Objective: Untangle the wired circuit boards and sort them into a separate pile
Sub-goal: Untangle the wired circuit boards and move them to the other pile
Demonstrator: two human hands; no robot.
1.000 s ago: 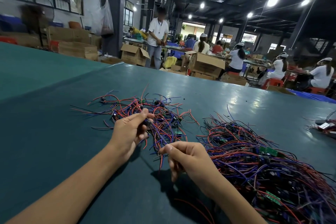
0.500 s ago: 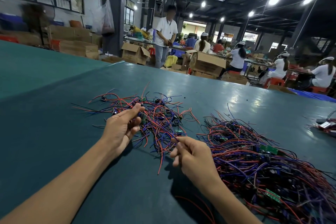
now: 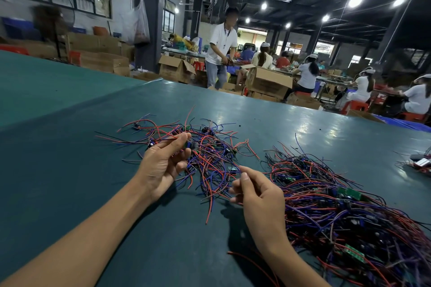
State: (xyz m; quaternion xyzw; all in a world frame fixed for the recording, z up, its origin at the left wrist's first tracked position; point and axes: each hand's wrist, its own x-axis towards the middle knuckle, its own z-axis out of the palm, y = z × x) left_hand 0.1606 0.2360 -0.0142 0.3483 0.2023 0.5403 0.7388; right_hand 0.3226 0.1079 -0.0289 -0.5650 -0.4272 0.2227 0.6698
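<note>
Light, limp, quick to snag — wired circuit boards (image 3: 233,168) in a loose pile (image 3: 210,149) mid-table, dense tangle (image 3: 338,205) to the near right. Best taken by the stiff board, not dragged by thin leads. Left hand (image 3: 163,165) curled, pinching a board (image 3: 190,145) and wires at the pile's left; right hand (image 3: 258,193) in a narrow thumb-and-finger pinch on wires (image 3: 224,184) at its near edge.

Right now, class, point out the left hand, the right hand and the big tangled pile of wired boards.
left hand (image 3: 161,166): head view, on the palm.
right hand (image 3: 260,197): head view, on its back.
big tangled pile (image 3: 345,216): head view, on wires near its middle.
</note>
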